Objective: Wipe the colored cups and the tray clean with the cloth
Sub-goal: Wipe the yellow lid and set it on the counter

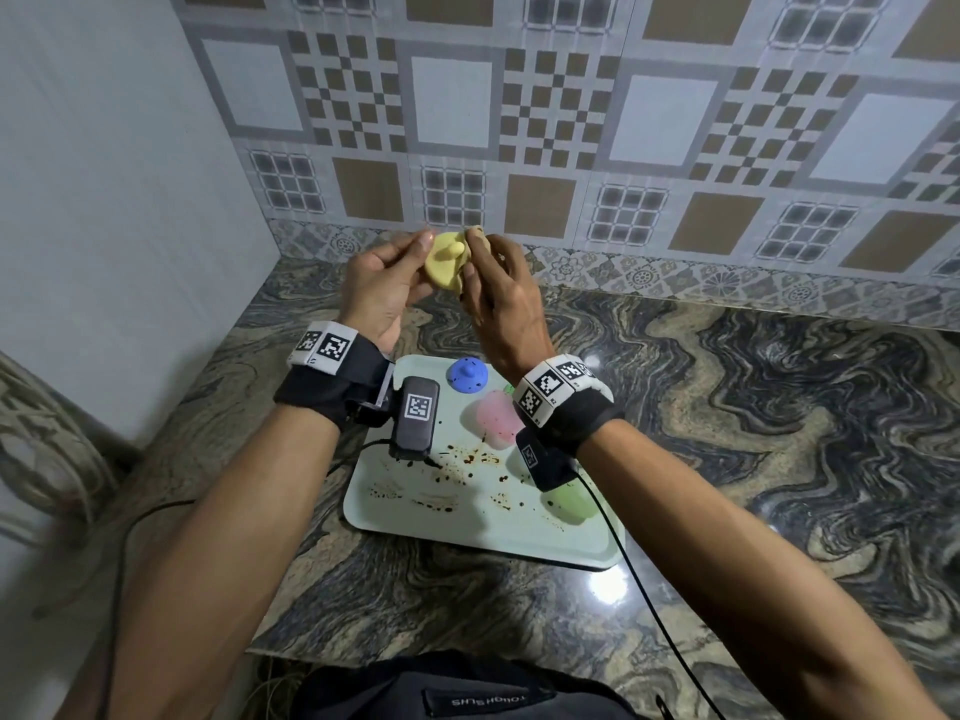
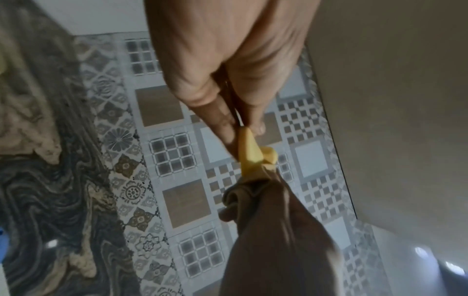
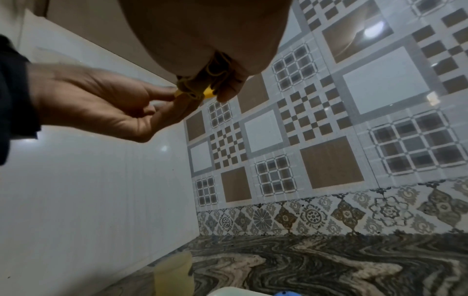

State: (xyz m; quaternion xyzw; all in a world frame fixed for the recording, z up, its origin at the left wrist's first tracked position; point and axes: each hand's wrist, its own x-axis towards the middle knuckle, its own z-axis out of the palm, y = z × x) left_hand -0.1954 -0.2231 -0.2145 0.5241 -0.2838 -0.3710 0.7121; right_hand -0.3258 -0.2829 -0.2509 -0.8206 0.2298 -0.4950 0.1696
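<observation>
Above swirled marble surface [image 1: 727, 407], left hand [image 1: 382, 288] is pinching small yellow plastic cup [image 1: 445, 266] steady while right hand [image 1: 498, 298] is gripping bunched yellowish cloth [image 1: 477, 236], rubbing its rim.

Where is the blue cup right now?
In the head view the blue cup sits upside down at the tray's far end, just behind the pink cup, between the person's two wrists.

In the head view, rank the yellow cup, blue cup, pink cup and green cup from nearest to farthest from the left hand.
1. yellow cup: held up in the left hand, above the counter.
2. blue cup: far end of the tray.
3. pink cup: mid-tray, partly behind the right wrist.
4. green cup: tray's near right side.
</observation>
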